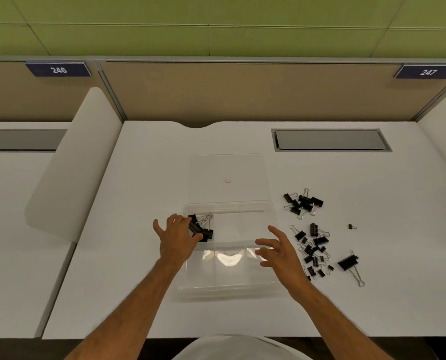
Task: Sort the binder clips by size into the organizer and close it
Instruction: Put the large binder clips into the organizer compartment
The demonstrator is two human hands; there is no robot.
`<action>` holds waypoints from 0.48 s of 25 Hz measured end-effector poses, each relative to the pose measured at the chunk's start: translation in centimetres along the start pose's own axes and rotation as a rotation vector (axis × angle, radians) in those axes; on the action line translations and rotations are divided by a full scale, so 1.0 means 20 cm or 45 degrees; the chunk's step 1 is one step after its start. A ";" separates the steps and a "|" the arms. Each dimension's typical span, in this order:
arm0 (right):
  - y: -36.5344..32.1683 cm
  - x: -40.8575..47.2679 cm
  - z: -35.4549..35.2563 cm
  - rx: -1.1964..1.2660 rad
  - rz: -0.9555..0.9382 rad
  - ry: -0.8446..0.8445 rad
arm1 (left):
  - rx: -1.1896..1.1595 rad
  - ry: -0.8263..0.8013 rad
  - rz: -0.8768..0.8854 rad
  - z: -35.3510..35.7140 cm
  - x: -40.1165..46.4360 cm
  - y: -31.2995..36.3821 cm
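A clear plastic organizer lies open at mid-table, its lid flat behind it. Several large black binder clips sit in its rear left compartment. My left hand reaches into that compartment, thumb and fingers closed around one of the clips. My right hand hovers over the organizer's right edge, fingers spread, holding nothing. To the right on the table are a group of medium clips, a mixed pile of smaller clips, one large clip and one tiny clip.
The white desk has a grey cable hatch at the back right and a white divider panel on the left. The other organizer compartments hold nothing visible.
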State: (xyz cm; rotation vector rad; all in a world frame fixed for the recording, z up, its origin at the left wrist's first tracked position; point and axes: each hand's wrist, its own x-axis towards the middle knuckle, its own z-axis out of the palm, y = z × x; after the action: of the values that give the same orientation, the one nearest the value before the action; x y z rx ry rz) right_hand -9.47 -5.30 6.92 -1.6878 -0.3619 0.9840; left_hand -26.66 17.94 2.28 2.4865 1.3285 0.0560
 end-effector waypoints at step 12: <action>0.12 0.07 -0.24 -0.225 -0.058 0.136 | -0.295 0.121 0.115 0.03 -0.07 0.39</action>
State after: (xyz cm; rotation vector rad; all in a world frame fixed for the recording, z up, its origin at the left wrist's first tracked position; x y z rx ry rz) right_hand -5.55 -8.43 4.38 -1.8756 -0.4251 0.8442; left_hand -21.17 12.56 4.09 2.3693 1.1713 0.3333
